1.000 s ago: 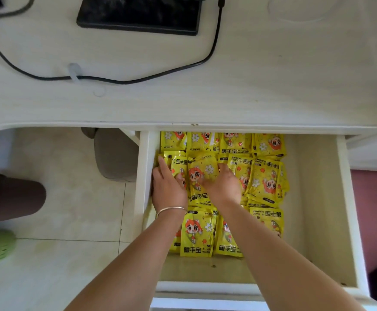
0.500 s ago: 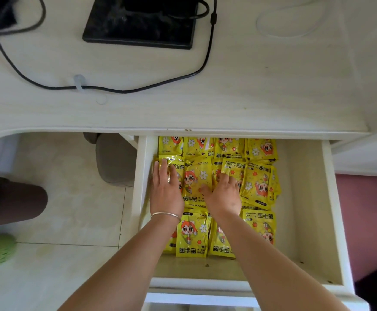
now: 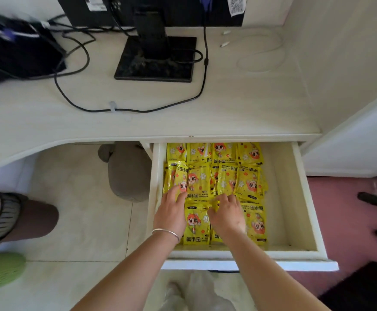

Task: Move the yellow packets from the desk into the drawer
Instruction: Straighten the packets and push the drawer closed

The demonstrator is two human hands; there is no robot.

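Head view, you lean over the open drawer [image 3: 304,198], pulled out from under the table's [image 3: 138,122] front edge.

- Left hand [image 3: 170,212]: released, fingers straight, lying flat on the yellow packets [image 3: 248,182] by the drawer's left wall. Probably there to press the stack down and square it to that wall. A thin bangle [image 3: 166,232] sits on the wrist.
- Yellow packets: all in the drawer, in overlapping rows from the back edge to near the front edge, tight to the left wall. None show on the table, so the moving looks about done and this is tidying.
- Right hand [image 3: 226,215]: on the packets mid-drawer, just beside the left hand. Its fingers are bent down onto the foil. You can't tell if it pinches one or only presses, too blurred.
- Room: a bare strip of drawer floor runs along the right wall, with another narrow strip at the front edge. Packets can slide right. On the left there's no slack.
- Table top: the monitor stand [image 3: 155,61] and black cable [image 3: 129,110] sit well back from the front edge, out of your way.
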